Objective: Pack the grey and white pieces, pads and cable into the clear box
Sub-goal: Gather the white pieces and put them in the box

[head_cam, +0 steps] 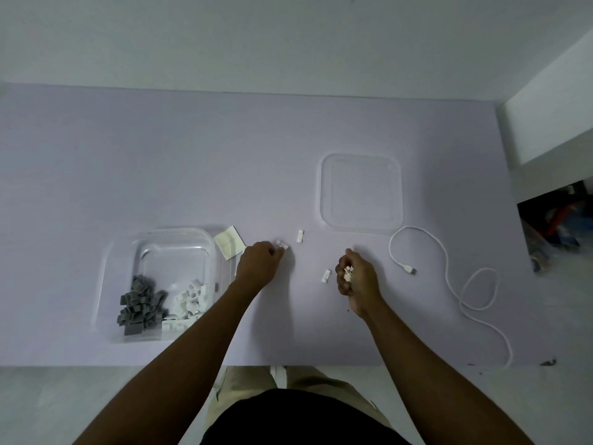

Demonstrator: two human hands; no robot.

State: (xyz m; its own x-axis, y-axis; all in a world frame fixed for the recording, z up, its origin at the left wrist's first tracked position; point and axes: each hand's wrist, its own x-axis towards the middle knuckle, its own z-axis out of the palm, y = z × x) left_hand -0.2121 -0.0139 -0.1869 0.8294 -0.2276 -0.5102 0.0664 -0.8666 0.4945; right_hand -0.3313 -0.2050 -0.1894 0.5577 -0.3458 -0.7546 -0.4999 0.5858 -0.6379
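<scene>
The clear box (122, 252) stands at the left and holds a pile of grey pieces (139, 306) and a pile of white pieces (191, 298). A stack of pale pads (228, 241) lies by its far right corner. My left hand (258, 263) is closed, with white pieces (281, 245) at its fingertips. My right hand (354, 277) is shut on several white pieces (348, 272). Loose white pieces lie on the table, one (300, 236) farther back and one (326, 276) just left of my right hand. The white cable (449, 277) snakes along the right.
The clear lid (361, 191) lies flat beyond my right hand. The lilac table's front edge (321, 365) runs below my forearms. A white ledge (545, 130) and dark clutter (558, 226) sit off the table's right side.
</scene>
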